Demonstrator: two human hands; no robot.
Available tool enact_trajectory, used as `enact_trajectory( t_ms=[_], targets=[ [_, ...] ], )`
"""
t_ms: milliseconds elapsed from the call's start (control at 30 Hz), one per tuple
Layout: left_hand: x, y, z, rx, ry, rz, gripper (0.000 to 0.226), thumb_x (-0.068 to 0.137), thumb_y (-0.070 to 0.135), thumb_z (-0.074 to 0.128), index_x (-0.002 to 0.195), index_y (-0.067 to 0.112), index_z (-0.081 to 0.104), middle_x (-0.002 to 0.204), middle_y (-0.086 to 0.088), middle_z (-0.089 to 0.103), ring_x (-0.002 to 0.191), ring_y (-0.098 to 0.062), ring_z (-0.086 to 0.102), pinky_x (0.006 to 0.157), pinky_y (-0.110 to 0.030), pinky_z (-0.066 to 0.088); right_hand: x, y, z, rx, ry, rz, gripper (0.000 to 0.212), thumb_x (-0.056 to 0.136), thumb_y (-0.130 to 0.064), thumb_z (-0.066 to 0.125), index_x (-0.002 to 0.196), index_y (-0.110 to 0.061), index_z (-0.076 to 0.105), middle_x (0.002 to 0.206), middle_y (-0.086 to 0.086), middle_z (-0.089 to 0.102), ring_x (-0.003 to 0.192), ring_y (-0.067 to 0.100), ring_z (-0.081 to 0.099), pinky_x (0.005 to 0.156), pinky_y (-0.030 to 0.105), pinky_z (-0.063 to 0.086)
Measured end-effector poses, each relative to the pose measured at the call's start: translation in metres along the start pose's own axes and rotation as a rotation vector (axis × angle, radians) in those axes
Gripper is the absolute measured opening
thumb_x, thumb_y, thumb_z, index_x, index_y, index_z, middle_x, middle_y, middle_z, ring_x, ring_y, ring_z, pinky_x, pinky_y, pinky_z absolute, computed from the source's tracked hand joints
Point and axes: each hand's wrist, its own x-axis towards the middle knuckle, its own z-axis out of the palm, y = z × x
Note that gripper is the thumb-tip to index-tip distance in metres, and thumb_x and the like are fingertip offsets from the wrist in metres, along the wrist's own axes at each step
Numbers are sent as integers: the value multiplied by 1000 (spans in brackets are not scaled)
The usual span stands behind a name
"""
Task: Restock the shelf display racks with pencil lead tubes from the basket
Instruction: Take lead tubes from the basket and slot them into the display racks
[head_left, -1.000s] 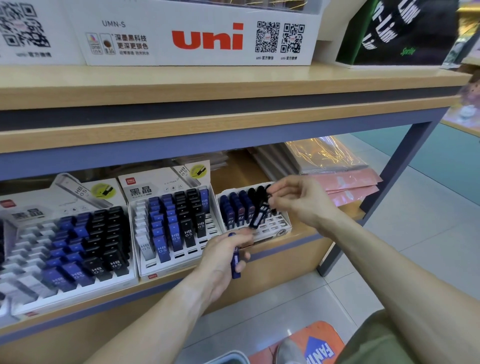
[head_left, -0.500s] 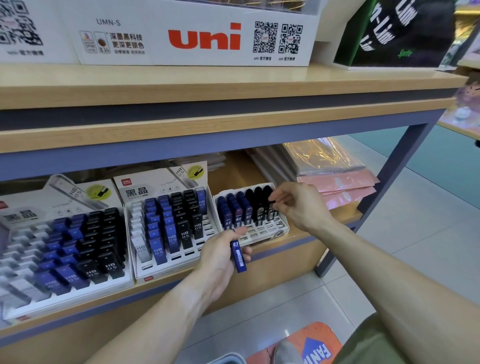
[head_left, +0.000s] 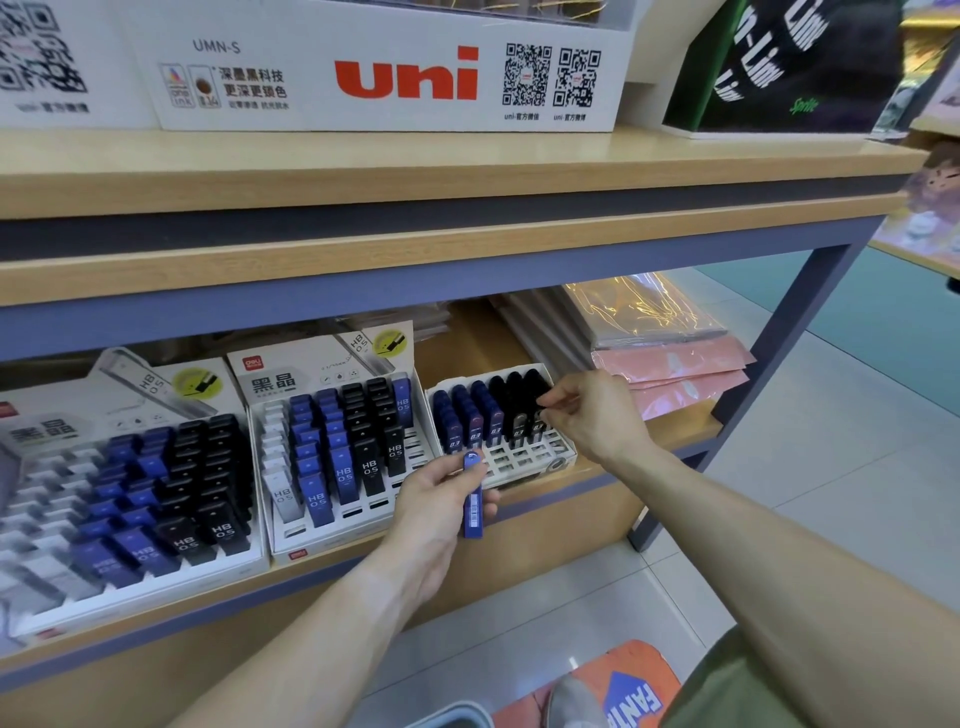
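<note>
Fingers (head_left: 551, 401) of right hand (head_left: 592, 415) are curling at the black tubes (head_left: 519, 410) in the small rack (head_left: 501, 426), centre frame; grip unclear. Left hand (head_left: 436, 499) is pinching a blue lead tube (head_left: 473, 493) just below the rack.

From my feed I see a light wooden upper shelf board (head_left: 467, 171) spanning the frame at twelve o'clock, edged below by a grey-blue metal rail (head_left: 363, 306). A slanted grey-blue metal leg (head_left: 769, 379) drops toward three o'clock. A white cardboard display box with red lettering (head_left: 374, 67) sits on top. Glossy pale floor tiles (head_left: 810, 499) spread at four o'clock, reflecting soft overhead light, with a teal floor patch (head_left: 893, 301) beyond. An orange floor mat with a blue emblem (head_left: 623, 691) lies at six o'clock.
</note>
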Motion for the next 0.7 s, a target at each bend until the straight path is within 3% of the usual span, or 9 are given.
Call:
enact_trajectory(
  t_ms=[67, 233, 333, 433, 500, 600, 700],
  targets=[
    [-1, 1, -1, -2, -8, -6, 23, 97, 1, 64, 120, 2, 66, 89, -16, 71, 73, -21, 68, 82, -36, 59, -1, -1, 1, 8, 16, 17, 12, 80, -13, 82, 90, -20, 82, 83, -6, 77, 77, 9, 69, 76, 22, 53],
    [-4, 6, -4, -88, -23, -34, 23, 93, -8, 65, 114, 1, 64, 108, -24, 71, 83, -25, 71, 78, -31, 63, -6, -7, -6, -76, 18, 17, 24, 81, -12, 79, 103, -18, 74, 84, -6, 73, 77, 12, 66, 72, 24, 51],
    [-5, 7, -8, -63, -32, 13, 24, 89, -5, 71, 110, 6, 66, 102, -20, 75, 89, -26, 73, 79, -30, 63, -14, -28, -15, -25, 85, 25, 14, 83, -15, 76, 95, -20, 71, 77, -9, 71, 72, 11, 66, 70, 28, 55],
    [-6, 8, -11, -37, -42, 41, 34, 84, -1, 78, 115, 6, 67, 101, -16, 78, 96, -28, 75, 89, -35, 61, -32, -58, -20, 303, -207, 132, 9, 86, -28, 79, 92, -22, 74, 74, -2, 76, 69, 12, 72, 66, 26, 58],
    [-7, 8, -12, 13, -60, 55, 37, 81, 4, 81, 115, 8, 68, 102, -12, 78, 101, -29, 75, 100, -44, 55, -41, -68, -16, 423, -390, 155, 14, 87, -25, 80, 98, -18, 76, 81, 3, 77, 75, 16, 74, 68, 24, 58],
    [-10, 8, -11, 13, -87, 52, 31, 86, 3, 77, 116, 8, 69, 103, -11, 78, 104, -28, 74, 104, -45, 52, -38, -67, -12, 435, -399, 113, 14, 86, -12, 80, 100, -12, 77, 85, 7, 77, 79, 19, 75, 77, 28, 61],
    [-11, 11, -14, -93, -113, -11, 23, 95, 5, 64, 117, 2, 69, 105, -17, 77, 104, -32, 73, 98, -42, 56, -32, -65, -13, 478, -358, 139, 13, 87, -10, 79, 100, -10, 78, 85, 8, 78, 80, 18, 75, 81, 29, 61]
  ],
)
